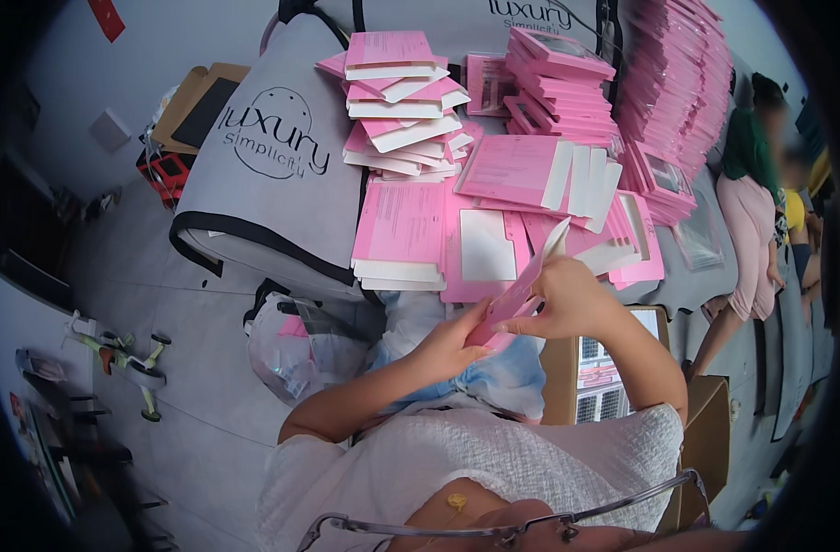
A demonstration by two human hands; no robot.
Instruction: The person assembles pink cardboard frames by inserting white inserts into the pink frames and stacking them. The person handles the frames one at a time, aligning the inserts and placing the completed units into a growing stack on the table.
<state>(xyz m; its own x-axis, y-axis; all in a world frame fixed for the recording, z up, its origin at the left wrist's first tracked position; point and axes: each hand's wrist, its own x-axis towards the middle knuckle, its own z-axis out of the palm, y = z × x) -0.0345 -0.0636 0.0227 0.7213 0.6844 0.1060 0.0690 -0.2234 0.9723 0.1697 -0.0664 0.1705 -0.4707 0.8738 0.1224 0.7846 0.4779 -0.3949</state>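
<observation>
Between my two hands is a pink cardboard box (519, 293), held tilted above my lap with a white flap at its upper end. My left hand (458, 345) grips its lower end. Closed around its upper right side is my right hand (572, 299), thumb stretched toward the left hand. Just beyond lie more pink boxes with white flaps: one flat box (399, 230) at the left, and a fanned pile (521, 170) farther back. A pink piece with a white panel (487, 245) lies between them. What is inside the held box is hidden.
Behind stand an uneven stack of pink boxes (397, 110) and a tall stack in clear wrap (673, 83). Grey padded covers (263, 184) lie beneath. A bag of scraps (286, 354) is on the floor left, an open carton (705, 414) right. Other people (751, 184) are at far right.
</observation>
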